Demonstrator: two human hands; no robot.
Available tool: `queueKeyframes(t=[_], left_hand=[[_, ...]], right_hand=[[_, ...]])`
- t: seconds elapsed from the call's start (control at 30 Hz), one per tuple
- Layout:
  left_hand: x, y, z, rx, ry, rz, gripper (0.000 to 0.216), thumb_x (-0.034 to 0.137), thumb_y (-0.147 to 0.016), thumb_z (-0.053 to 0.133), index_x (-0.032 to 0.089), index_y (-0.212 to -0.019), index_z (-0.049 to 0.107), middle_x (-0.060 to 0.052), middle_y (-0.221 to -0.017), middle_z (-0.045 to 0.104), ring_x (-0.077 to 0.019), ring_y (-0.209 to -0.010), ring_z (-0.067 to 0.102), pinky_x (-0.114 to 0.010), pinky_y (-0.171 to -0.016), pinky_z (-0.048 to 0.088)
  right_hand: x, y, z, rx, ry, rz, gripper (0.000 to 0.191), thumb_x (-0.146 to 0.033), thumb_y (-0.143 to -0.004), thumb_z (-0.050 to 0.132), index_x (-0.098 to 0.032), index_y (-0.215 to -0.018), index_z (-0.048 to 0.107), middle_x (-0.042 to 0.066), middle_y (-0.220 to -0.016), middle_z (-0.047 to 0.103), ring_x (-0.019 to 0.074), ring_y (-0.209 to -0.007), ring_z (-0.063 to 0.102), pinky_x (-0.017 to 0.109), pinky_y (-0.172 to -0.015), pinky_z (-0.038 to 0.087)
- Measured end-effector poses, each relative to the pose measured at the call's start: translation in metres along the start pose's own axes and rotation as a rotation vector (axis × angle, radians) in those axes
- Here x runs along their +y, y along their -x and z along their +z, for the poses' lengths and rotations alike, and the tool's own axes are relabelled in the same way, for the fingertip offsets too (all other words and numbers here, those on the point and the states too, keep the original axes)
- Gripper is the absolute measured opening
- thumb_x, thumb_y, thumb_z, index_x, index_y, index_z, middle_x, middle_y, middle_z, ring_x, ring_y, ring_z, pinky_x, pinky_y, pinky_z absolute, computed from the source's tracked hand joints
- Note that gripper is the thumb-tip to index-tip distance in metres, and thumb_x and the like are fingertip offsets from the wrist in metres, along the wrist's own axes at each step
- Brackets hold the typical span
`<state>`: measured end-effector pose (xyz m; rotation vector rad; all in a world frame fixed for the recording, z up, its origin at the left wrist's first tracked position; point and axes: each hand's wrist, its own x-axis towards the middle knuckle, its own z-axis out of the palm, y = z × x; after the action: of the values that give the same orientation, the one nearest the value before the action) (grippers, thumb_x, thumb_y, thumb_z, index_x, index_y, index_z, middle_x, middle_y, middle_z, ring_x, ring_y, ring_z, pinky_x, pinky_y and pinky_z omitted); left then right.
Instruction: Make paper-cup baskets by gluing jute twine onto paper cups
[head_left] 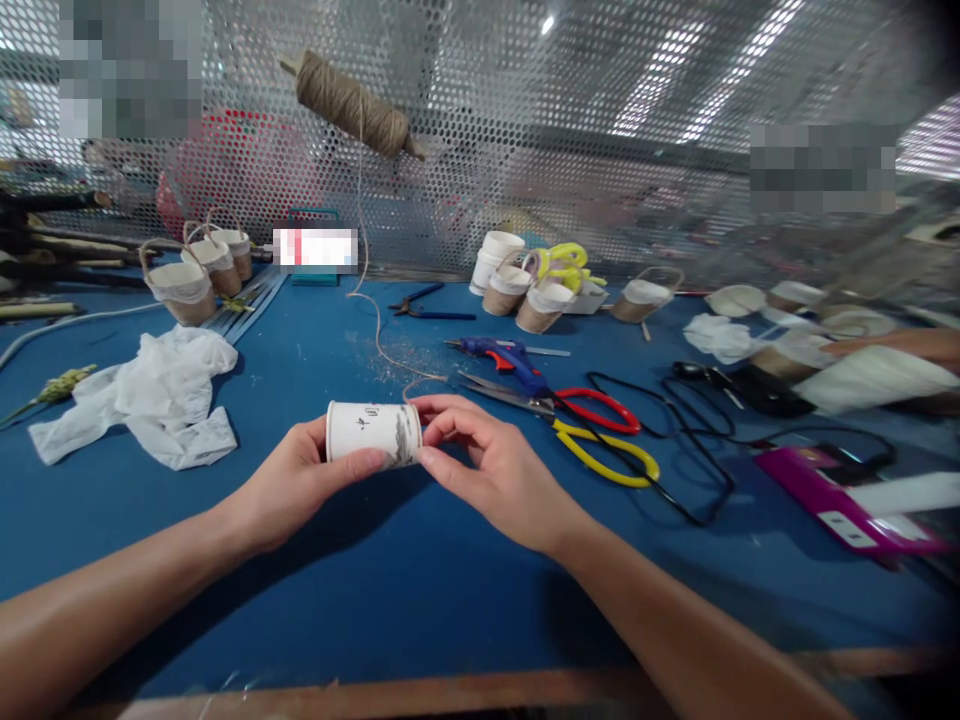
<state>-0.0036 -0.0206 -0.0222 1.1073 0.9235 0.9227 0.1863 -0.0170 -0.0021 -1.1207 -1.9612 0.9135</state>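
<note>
Cup (366,432): white paper, lying on its side in the air above the near-middle of the blue table (420,610), between the two hands. Dark lettering and a grey drawing face the camera.

Left hand (304,465): closed around the cup's left end. Thumb lies along the front wall; fingers go behind, mostly hidden.

Right hand (484,455): half closed at the cup's right end, fingers bent, thumb tip at the lower edge of that end. Index fingertip sits by the upper edge. Twine (388,355) comes down to this same spot; cannot tell whether the fingertips pinch it or only rest beside it.

Twine runs back over the table and up to the spool (351,105) on the mesh screen (480,90).

Beyond the right hand: scissors (556,404), blades apart, and a blue glue gun (517,366) just behind them. Pliers (420,304) lie farther back. White cloth (169,385), crumpled, lies left of the cup.
</note>
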Motion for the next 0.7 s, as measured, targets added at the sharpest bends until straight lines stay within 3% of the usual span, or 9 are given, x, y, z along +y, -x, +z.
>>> queueKeyframes(t=[0.37,0.7], left_hand=[[0.0041,0.0036,-0.0019,-0.024,-0.175,0.046,0.029,0.028,-0.071,0.065,0.018,-0.098,0.065,-0.005,-0.104,0.068,-0.0223,-0.098,0.059,-0.029,-0.086,0.043],[0.0050,0.0055,-0.0079,-0.061,-0.062,0.031,0.028,0.032,-0.068,0.067,0.018,-0.093,0.068,-0.005,-0.096,0.070,-0.0196,-0.084,0.062,-0.025,-0.076,0.046]], right_hand=[[-0.0013,0.0010,0.0005,0.029,0.081,-0.065,0.009,-0.011,-0.073,0.052,-0.019,-0.069,0.052,0.008,-0.109,0.055,0.0168,-0.102,0.054,0.034,-0.087,0.044],[-0.0031,0.0057,0.0018,0.065,0.245,-0.357,0.011,-0.010,-0.073,0.052,-0.020,-0.074,0.051,0.010,-0.113,0.052,0.0183,-0.103,0.053,0.035,-0.083,0.046]])
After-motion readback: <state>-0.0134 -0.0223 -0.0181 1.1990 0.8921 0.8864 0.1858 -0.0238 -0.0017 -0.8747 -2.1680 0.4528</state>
